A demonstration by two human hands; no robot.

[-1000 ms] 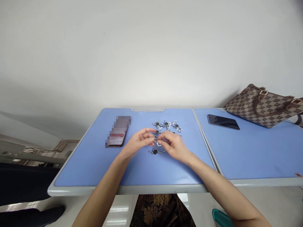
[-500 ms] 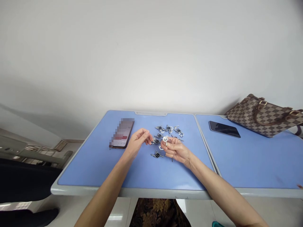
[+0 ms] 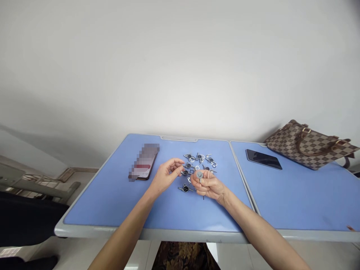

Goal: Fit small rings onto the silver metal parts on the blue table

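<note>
Between the thumb and fingers of my right hand [image 3: 210, 184] is a small round metal piece [image 3: 200, 175] with a short stem pointing down. My left hand [image 3: 168, 173] hovers just left of it, thumb and fingers apart, with nothing visible in them. Close to its fingertips lies a metal fitting with a black round centre [image 3: 185, 173]. A similar fitting [image 3: 185, 188] with two side arms rests nearer the front. Several more such fittings [image 3: 199, 157] and flat metal plates lie behind my hands; my right hand partly hides some.
The parts lie on a blue tabletop [image 3: 107, 202] with a pale rim. On the left is a phone [image 3: 146, 165] with its screen lit. Across the seam, a dark phone [image 3: 263, 159] and a checkered handbag [image 3: 312, 146] sit by the wall.
The round metal piece has been turned in my right hand, so its face looks greyer. My left hand has drawn slightly back, its fingers spread a little more. The view has shifted slightly.
</note>
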